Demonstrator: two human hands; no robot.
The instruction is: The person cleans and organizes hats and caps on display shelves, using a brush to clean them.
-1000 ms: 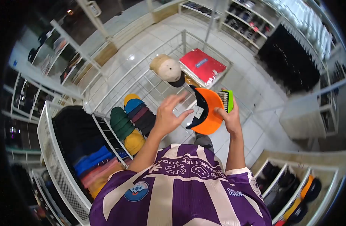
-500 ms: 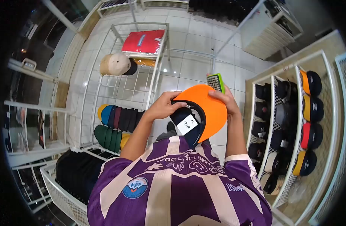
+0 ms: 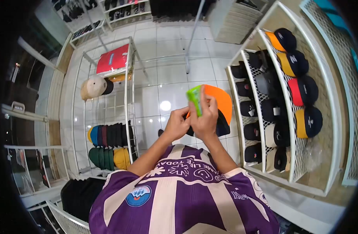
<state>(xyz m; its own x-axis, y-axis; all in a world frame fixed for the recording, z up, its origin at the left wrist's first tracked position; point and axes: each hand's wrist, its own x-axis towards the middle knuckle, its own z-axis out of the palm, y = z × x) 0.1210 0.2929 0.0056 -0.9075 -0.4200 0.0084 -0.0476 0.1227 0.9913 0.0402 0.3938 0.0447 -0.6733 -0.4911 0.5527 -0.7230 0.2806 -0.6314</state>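
An orange-brimmed dark cap is held up in front of my chest by both hands. My left hand grips its lower left edge. My right hand is closed on the cap and also on a green brush, which stands upright against the cap's left side. The dark crown of the cap is mostly hidden behind my hands.
A white wire rack at the right holds several caps in columns. At the left a white wire shelf carries a beige cap, a red folded item and rows of stacked caps. White tiled floor lies between.
My view has swung right toward the cap rack. The cap has turned so its orange brim faces away, and my right hand has shifted the green brush across to the cap's left side.
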